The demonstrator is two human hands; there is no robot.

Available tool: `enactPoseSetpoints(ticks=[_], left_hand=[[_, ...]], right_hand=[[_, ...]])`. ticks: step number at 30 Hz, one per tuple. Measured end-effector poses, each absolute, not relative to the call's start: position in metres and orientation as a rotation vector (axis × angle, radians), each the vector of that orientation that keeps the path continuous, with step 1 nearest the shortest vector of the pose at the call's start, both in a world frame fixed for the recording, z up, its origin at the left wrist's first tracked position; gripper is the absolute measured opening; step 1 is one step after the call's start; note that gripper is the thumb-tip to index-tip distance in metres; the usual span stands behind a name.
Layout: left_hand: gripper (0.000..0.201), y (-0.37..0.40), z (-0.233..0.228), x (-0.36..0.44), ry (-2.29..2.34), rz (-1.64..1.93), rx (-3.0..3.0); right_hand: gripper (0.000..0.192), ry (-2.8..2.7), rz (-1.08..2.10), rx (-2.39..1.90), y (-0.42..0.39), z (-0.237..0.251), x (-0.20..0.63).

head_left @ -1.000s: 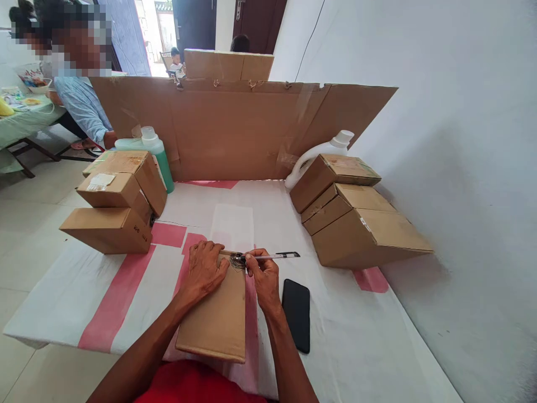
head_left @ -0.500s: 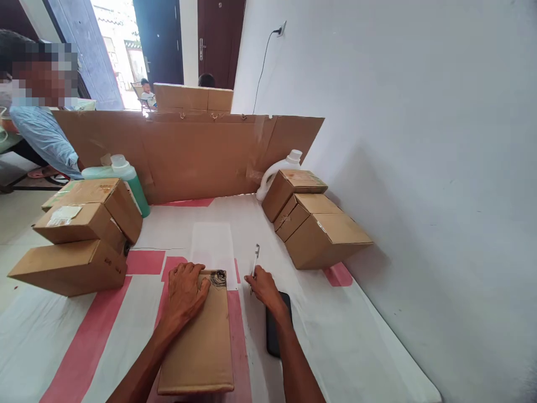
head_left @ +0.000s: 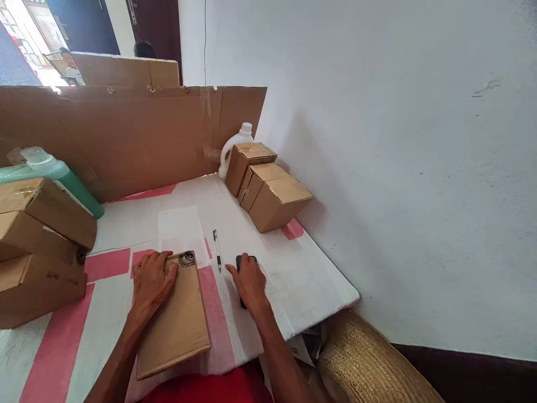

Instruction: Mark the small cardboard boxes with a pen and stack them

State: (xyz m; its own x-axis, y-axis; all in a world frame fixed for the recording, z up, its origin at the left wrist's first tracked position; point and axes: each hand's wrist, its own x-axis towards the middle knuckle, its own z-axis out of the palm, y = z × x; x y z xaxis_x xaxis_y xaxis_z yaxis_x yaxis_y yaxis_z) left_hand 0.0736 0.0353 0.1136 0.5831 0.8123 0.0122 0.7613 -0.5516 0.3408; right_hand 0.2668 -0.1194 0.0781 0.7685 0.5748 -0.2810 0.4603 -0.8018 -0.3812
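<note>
While the left hand [head_left: 151, 280] lies flat, fingers spread, on the far end of the flat cardboard box [head_left: 174, 322], it grips nothing; it only presses the box against the table [head_left: 302, 268]. A dark scribble [head_left: 187, 259] marks the box's far right corner, so the marking step looks done. The pen [head_left: 216, 250] lies loose on the cloth just beyond that corner, touched by neither hand, beside a white sheet [head_left: 181, 229].

The right hand [head_left: 249, 281] rests palm down over the black phone [head_left: 241, 261], which shows only at its far end past the fingers. Whether the fingers are closed around the phone or merely laid on it cannot be told from this view. The right forearm runs straight back toward the body; the left forearm angles in from the lower left.

As for what remains, the marked box sits directly in front of the person, not yet placed with either group: three brown boxes [head_left: 268, 184] by the wall on the right, stacked boxes [head_left: 37, 240] on the left. A white bottle [head_left: 233, 146] and a green bottle [head_left: 54, 173] stand against the cardboard screen [head_left: 126, 134].
</note>
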Motion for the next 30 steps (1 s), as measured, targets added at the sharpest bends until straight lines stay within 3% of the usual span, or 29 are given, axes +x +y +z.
enactPoseSetpoints(ticks=[9, 11, 15, 18, 23, 27, 30], left_hand=[[0.047, 0.036, 0.112, 0.073, 1.249, 0.267, 2.563], [0.047, 0.036, 0.111, 0.072, 1.244, 0.282, 2.553], [0.045, 0.035, 0.106, 0.071, 1.26, 0.311, 2.551], [0.045, 0.035, 0.101, 0.07, 1.237, 0.397, 2.564], [0.043, 0.036, 0.095, 0.069, 1.196, 0.512, 2.556], [0.04, 0.035, 0.097, 0.072, 1.22, 0.553, 2.552], [0.04, 0.033, 0.102, 0.075, 1.183, 0.773, 2.439]], right_hand=[[0.071, -0.5, 0.582, -2.607, -0.178, 0.052, 0.264], [0.066, -0.462, 0.61, -2.499, -0.175, 0.045, 0.269], [0.039, -0.433, 0.695, -2.167, -0.174, 0.036, 0.272], [0.039, -0.384, 0.77, -1.881, -0.174, 0.037, 0.266], [0.056, -0.286, 0.926, -1.427, -0.167, 0.076, 0.244], [0.054, -0.231, 1.112, -0.993, -0.151, 0.123, 0.223], [0.05, -0.277, 1.189, -0.885, -0.134, 0.142, 0.2]])
